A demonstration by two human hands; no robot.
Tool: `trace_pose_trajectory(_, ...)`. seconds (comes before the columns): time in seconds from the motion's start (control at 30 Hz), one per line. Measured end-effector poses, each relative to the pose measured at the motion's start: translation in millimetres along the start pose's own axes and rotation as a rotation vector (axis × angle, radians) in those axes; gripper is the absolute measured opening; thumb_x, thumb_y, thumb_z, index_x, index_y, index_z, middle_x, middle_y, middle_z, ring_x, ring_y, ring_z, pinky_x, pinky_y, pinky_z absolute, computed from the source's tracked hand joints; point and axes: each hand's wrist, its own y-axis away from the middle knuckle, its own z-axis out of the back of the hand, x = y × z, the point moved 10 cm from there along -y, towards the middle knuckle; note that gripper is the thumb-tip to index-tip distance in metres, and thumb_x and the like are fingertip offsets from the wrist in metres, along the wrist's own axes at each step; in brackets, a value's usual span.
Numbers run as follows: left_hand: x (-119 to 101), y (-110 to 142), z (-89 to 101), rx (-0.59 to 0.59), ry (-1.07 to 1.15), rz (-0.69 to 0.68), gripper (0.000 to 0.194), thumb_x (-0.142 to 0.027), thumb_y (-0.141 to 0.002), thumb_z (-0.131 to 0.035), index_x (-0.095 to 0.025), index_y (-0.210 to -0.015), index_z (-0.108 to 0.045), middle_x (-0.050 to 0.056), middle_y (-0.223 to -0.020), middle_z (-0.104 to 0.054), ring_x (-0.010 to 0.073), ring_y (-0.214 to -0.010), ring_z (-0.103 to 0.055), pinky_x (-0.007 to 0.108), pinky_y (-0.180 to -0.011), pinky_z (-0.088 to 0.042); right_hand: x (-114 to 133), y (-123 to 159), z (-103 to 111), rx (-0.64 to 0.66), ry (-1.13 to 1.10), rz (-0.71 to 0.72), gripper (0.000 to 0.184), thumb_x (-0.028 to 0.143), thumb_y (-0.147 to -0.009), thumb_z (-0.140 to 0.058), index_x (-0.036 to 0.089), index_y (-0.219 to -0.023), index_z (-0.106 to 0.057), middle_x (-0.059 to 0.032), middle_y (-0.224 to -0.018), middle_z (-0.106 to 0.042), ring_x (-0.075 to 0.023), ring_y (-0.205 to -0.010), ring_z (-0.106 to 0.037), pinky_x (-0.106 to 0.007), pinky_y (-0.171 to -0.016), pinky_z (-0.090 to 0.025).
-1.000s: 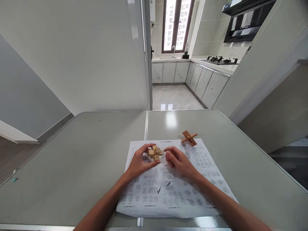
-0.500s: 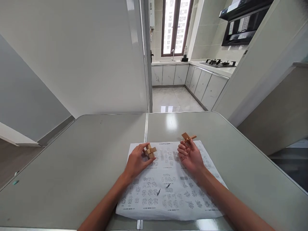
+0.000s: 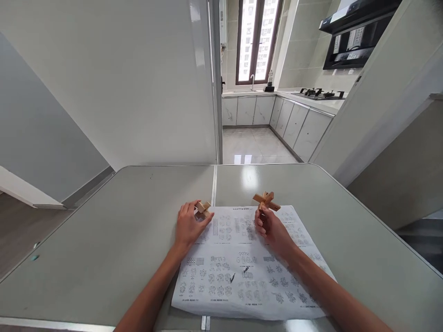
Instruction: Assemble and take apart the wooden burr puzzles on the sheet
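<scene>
My left hand (image 3: 189,225) grips a light wooden burr puzzle (image 3: 202,210) between thumb and fingers, at the upper left corner of the printed sheet (image 3: 235,258). Part of that puzzle is hidden by the fingers. On the right, my right hand (image 3: 272,226) pinches a second, more orange wooden burr puzzle (image 3: 266,200) with crossed bars, holding it up over the sheet's far edge. The sheet lies under both hands and bears rows of small line drawings and two dark pen marks.
The sheet rests on a pale grey-green table (image 3: 104,258) with a seam down its middle. A small green piece (image 3: 34,257) lies near the left edge. Beyond the table, a doorway opens onto a kitchen with white cabinets (image 3: 245,110) and a stove (image 3: 320,94).
My left hand has shifted left with its puzzle and turned it. In my right hand the other puzzle has been rotated, so its crossed bars stand more upright. The view has tilted slightly.
</scene>
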Motion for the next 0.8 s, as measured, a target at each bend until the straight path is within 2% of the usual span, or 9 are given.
trace_pose_trajectory(0.17,15.9,-3.7,2.0,-0.004,-0.064,0.095,0.043,-0.055,-0.083,-0.076,-0.024,-0.112,-0.068,0.008,-0.113,-0.073,0.0329,-0.11,-0.063,0.049,-0.102,-0.047,-1.8,10.6,-22.7,0.121,0.329,0.057,0.05,0.066,-0.097,-0.06,0.019,-0.079,-0.065,0.002,-0.063,-0.053,-0.0113,-0.052,-0.04,-0.026,-0.052,-0.035)
trace_pose_trajectory(0.3,24.9,-4.2,3.9,-0.016,-0.088,0.179,0.048,-0.065,-0.084,-0.072,-0.023,-0.109,-0.072,0.011,-0.114,-0.071,0.0355,-0.112,-0.06,0.052,-0.103,-0.045,-9.7,15.3,-34.9,0.216,0.478,0.077,0.051,0.069,-0.097,-0.057,0.02,-0.089,-0.069,0.002,-0.061,-0.054,-0.0132,-0.05,-0.044,-0.029,-0.052,-0.034)
trace_pose_trajectory(0.57,32.5,-0.8,2.2,-0.023,-0.027,0.24,0.055,-0.069,-0.086,-0.066,-0.022,-0.113,-0.073,0.014,-0.129,-0.062,0.0374,-0.126,-0.051,0.055,-0.112,-0.04,-17.0,20.3,-41.9,0.297,0.596,0.112,0.048,0.063,-0.103,-0.05,0.019,-0.1,-0.069,0.002,-0.066,-0.056,-0.013,-0.053,-0.046,-0.029,-0.055,-0.037)
trace_pose_trajectory(0.8,39.1,2.0,9.6,-0.027,-0.059,0.326,0.046,-0.064,-0.09,-0.06,-0.022,-0.095,-0.078,0.015,-0.14,-0.056,0.0413,-0.136,-0.043,0.06,-0.117,-0.035,-16.4,20.5,-42.8,0.308,0.61,0.12,0.049,0.063,-0.104,-0.049,0.019,-0.099,-0.068,0.0017,-0.066,-0.055,-0.0138,-0.054,-0.046,-0.03,-0.056,-0.04)
